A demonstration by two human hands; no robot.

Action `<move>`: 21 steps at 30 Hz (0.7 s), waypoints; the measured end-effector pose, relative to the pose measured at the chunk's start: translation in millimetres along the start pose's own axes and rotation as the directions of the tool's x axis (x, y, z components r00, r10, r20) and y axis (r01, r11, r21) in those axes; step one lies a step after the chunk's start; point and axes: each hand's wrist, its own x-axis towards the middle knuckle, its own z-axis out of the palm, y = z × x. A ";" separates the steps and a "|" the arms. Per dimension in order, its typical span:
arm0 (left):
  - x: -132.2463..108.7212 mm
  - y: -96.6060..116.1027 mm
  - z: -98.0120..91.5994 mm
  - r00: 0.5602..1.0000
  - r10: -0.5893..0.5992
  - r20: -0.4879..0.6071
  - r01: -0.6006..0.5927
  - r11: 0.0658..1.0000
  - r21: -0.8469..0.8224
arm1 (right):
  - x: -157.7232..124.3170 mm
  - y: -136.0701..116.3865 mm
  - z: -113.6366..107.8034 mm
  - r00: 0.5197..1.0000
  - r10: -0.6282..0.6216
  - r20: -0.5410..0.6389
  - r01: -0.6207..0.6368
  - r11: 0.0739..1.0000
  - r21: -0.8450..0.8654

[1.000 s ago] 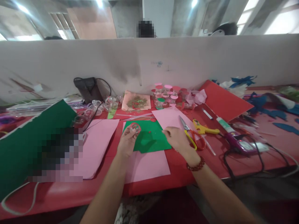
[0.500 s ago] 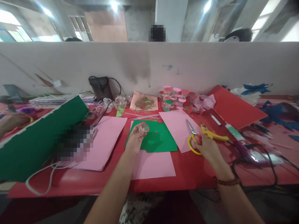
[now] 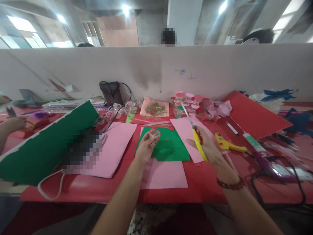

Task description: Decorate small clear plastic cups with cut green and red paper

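Note:
Between the fingertips of my left hand [image 3: 146, 147] is a small clear plastic cup [image 3: 155, 133] with a red rim. It is held above a green sheet [image 3: 172, 147], which lies over a pink sheet [image 3: 166, 178]. My right hand [image 3: 207, 145] grips a pair of scissors [image 3: 199, 143] by the yellow handles, and their blades point up and away over another pink sheet [image 3: 179, 123]. Small red scraps lie on the green sheet. Whether the scissor blades are fully closed I cannot tell.
A yellow glue gun [image 3: 230, 145] and a marker [image 3: 232, 128] lie to the right. At the back stand clear cups with coloured discs [image 3: 188, 98] and a black bag [image 3: 111, 93]. A green board [image 3: 49, 147] leans at left, beyond which another person's hand [image 3: 12, 125] shows.
My right hand has lifted the scissors off the table and brought them left, blades now pointing up. My left hand still holds the cup. The view has shifted slightly.

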 end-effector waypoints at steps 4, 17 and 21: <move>0.1 0.5 -0.9 1.000 -0.001 0.000 0.001 0.999 -0.036 | 17.6 -8.4 28.1 0.986 -0.036 0.163 0.062 0.986 -0.154; -8.6 5.5 10.6 0.999 -0.048 -0.003 0.048 0.998 -0.043 | -5.6 -7.5 53.1 0.947 -0.034 0.319 0.175 0.889 -0.422; -13.5 1.2 14.7 0.998 -0.056 -0.003 0.056 0.998 0.042 | -8.4 -3.8 56.1 0.953 -0.052 0.297 0.181 0.886 -0.426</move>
